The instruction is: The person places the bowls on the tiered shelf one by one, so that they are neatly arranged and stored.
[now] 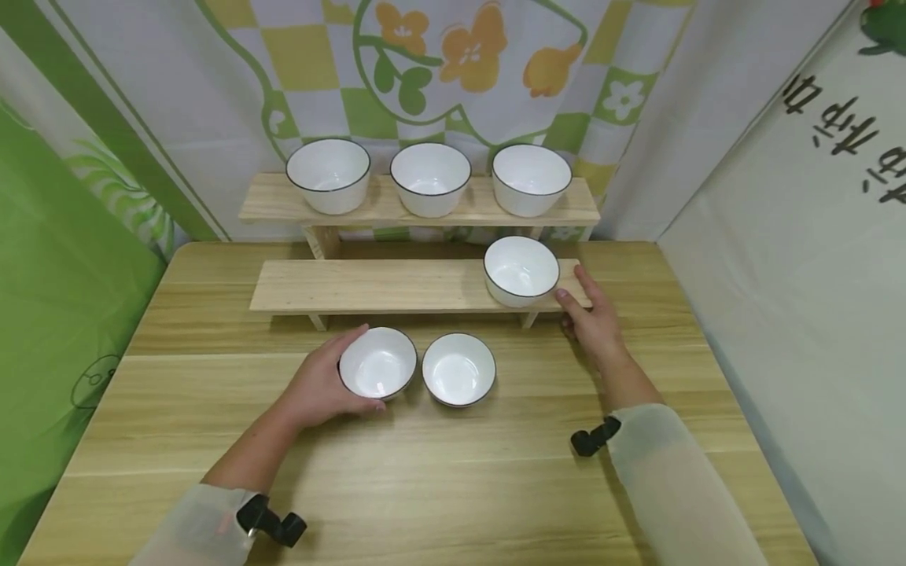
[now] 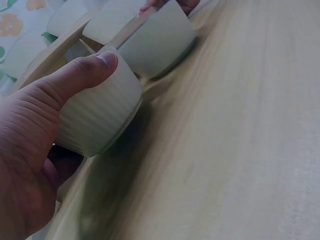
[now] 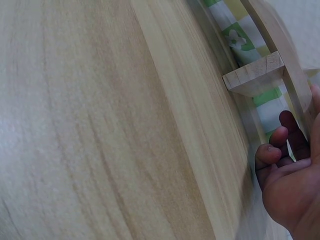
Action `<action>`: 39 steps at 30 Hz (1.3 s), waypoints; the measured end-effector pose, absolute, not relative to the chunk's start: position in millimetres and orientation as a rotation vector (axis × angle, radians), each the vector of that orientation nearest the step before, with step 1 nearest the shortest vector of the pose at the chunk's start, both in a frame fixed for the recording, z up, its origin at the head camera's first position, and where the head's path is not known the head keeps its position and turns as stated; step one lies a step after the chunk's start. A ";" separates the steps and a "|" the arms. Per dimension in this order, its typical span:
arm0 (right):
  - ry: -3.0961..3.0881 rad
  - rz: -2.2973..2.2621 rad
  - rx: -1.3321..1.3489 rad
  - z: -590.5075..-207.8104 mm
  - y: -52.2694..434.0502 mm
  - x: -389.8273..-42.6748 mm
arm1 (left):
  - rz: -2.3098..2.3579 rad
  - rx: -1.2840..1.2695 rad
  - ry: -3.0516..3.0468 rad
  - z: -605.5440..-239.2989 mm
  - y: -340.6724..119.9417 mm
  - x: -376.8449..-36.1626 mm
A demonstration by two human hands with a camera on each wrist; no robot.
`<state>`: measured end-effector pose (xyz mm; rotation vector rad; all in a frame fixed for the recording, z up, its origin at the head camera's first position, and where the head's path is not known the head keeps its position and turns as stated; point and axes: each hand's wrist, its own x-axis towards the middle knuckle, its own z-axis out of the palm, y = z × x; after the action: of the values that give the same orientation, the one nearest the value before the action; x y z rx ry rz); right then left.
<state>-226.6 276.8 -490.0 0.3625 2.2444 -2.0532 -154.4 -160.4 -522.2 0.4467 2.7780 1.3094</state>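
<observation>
My left hand (image 1: 325, 385) grips a white bowl (image 1: 378, 363) with a dark rim, thumb on its near side and fingers round the far side. In the left wrist view that bowl (image 2: 100, 112) has a shadow below it; whether it touches the table I cannot tell. Close to its right stands a like bowl (image 1: 458, 369). On the lower tier of the wooden stand (image 1: 375, 284), at its right part, sits another white bowl (image 1: 521, 270). Beside it is my right hand (image 1: 598, 326), thumb and index finger apart at the tier's right end, other fingers loosely bent below the board.
Three more white bowls, left (image 1: 329, 189), middle (image 1: 430, 189) and right (image 1: 532, 189), line the stand's upper tier (image 1: 272, 200). The stand is at the back of a wooden table (image 1: 453, 487), against a patterned curtain (image 1: 304, 59). A pale wall (image 1: 800, 275) borders the right side.
</observation>
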 end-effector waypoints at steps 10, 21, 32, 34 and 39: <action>2.304 -2.021 0.367 -508.5 283.5 -236.3 | 1.308 0.446 2.811 -501.9 -160.8 -161.9; 2.265 -2.045 0.378 -493.1 278.3 -229.4 | 1.306 0.415 2.843 -478.8 -152.0 -173.1; 2.270 -2.040 0.386 -494.7 277.9 -229.5 | 1.357 0.416 2.850 -458.5 -139.6 -184.7; 2.272 -2.039 0.386 -494.9 277.4 -229.3 | 1.353 0.412 2.859 -457.1 -137.3 -187.3; 2.259 -2.061 0.375 -494.3 277.3 -228.5 | 1.373 0.395 2.856 -454.8 -130.2 -193.7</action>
<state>-228.5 277.3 -494.3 0.3747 2.2589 -2.0611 -193.7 -130.2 -454.8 0.3946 2.8563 1.3735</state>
